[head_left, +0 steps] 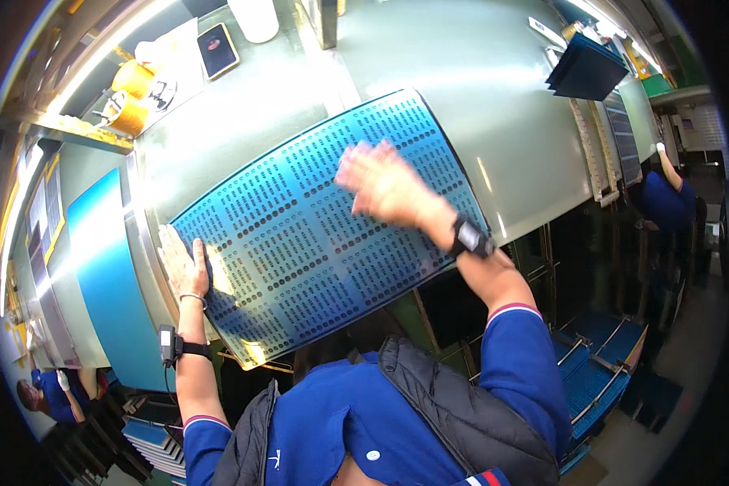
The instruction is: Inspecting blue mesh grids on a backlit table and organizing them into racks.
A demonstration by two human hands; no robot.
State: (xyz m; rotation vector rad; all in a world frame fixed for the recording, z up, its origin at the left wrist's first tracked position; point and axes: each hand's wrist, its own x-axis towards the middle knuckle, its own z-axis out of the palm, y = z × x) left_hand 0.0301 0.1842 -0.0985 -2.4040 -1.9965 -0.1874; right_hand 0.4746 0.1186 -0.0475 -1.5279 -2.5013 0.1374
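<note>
A large blue sheet [304, 219], printed with rows of small dark marks, lies at a slant on the pale worktable, its near edge toward my body. My left hand [185, 269] rests along its left edge, fingers stretched out and thumb apart. Over the upper right part of the sheet is my right hand [387, 185], palm down with fingers extended and slightly blurred. Whether that hand touches the surface or hovers just above it, I cannot tell. Neither hand grips anything.
A phone [218, 50], orange rolls [130, 99] and a white cylinder [254, 18] are at the back left. Dark blue sheets [588, 66] stand back right. A plain blue panel [109, 267] lies left. Co-workers are at left [61, 398] and right [668, 201]; a rack [595, 368] stands lower right.
</note>
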